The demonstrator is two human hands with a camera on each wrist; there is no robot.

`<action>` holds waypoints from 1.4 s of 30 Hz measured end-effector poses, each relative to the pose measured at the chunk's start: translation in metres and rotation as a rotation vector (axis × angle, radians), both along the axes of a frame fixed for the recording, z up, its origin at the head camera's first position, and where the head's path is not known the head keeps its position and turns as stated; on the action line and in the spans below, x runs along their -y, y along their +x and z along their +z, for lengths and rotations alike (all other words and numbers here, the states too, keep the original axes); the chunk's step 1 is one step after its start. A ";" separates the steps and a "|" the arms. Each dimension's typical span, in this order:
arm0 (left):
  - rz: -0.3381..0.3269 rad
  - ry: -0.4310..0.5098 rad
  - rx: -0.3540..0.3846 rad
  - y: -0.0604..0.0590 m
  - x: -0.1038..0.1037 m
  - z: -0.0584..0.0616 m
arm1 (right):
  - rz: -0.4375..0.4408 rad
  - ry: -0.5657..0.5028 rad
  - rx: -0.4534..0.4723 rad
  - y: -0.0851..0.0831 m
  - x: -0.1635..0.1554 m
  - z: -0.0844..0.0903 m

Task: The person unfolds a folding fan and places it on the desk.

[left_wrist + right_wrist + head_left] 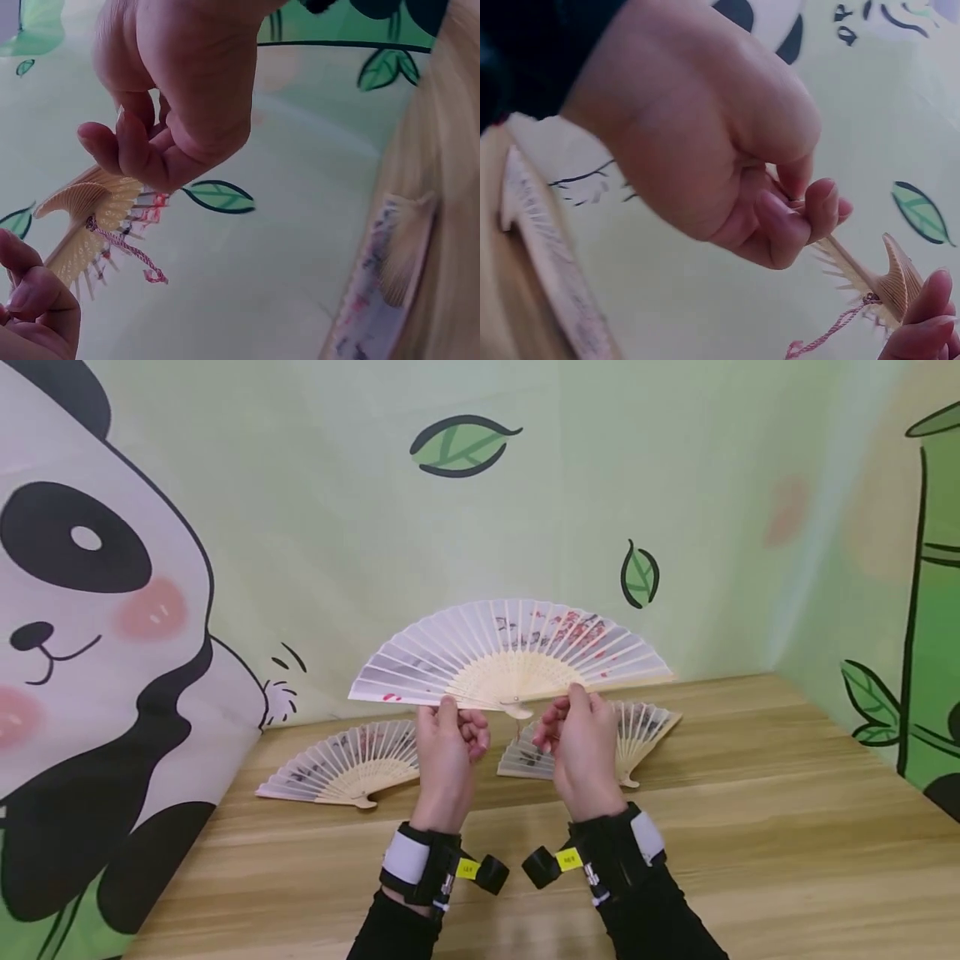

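Observation:
Spread wide above the table, a folding fan [517, 652] shows a white leaf with red blossoms and pale wooden ribs. My left hand [450, 747] pinches its left guard stick between thumb and curled fingers. On the other side, my right hand [585, 743] pinches the right guard stick the same way. Between the hands lies the fan's pivot end, and a pink cord tassel [135, 255] dangles from it in the left wrist view. Behind the hands, two more spread fans rest on the table: a left fan [352, 764] and a right fan [645, 735], each partly hidden by a hand.
A wooden table [750, 827] runs beneath the hands. Behind it hangs a pale green cloth backdrop [300, 527] printed with a panda, leaves and bamboo. Black straps with small cameras [491, 874] sit on both wrists, their camera ends close together.

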State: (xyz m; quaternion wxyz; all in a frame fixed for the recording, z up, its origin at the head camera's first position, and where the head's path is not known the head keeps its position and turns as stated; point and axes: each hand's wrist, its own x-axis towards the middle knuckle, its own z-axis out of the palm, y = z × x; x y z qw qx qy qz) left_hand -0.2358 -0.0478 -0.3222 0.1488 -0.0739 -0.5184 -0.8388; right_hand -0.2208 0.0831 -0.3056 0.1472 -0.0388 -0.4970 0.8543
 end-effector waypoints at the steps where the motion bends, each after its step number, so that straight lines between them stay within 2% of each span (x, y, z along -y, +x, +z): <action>1: 0.000 -0.008 0.019 0.001 0.003 -0.006 | 0.007 0.016 0.013 0.000 0.001 -0.007; 4: -0.009 -0.036 0.087 0.004 0.012 -0.024 | 0.023 0.067 0.051 0.003 0.004 -0.028; 8: -0.032 -0.052 0.165 0.009 0.019 -0.046 | 0.062 0.080 0.111 0.010 0.005 -0.048; 14: -0.105 -0.015 0.253 0.023 0.035 -0.072 | 0.100 0.167 0.190 0.025 0.009 -0.072; 20: -0.179 -0.021 0.341 0.041 0.057 -0.086 | 0.233 0.169 0.312 0.044 0.009 -0.090; 27: -0.277 -0.057 0.440 0.072 0.085 -0.098 | 0.383 0.121 0.417 0.072 0.003 -0.107; 31: -0.308 -0.082 0.489 0.089 0.099 -0.102 | 0.438 0.097 0.454 0.086 0.003 -0.112; 35: -0.253 -0.109 0.521 0.098 0.111 -0.105 | 0.501 0.074 0.451 0.096 0.002 -0.114; 38: -0.180 -0.116 0.530 0.101 0.123 -0.108 | 0.555 0.056 0.456 0.101 0.002 -0.116; 42: -0.109 -0.134 0.541 0.102 0.142 -0.111 | 0.582 0.042 0.495 0.104 0.003 -0.120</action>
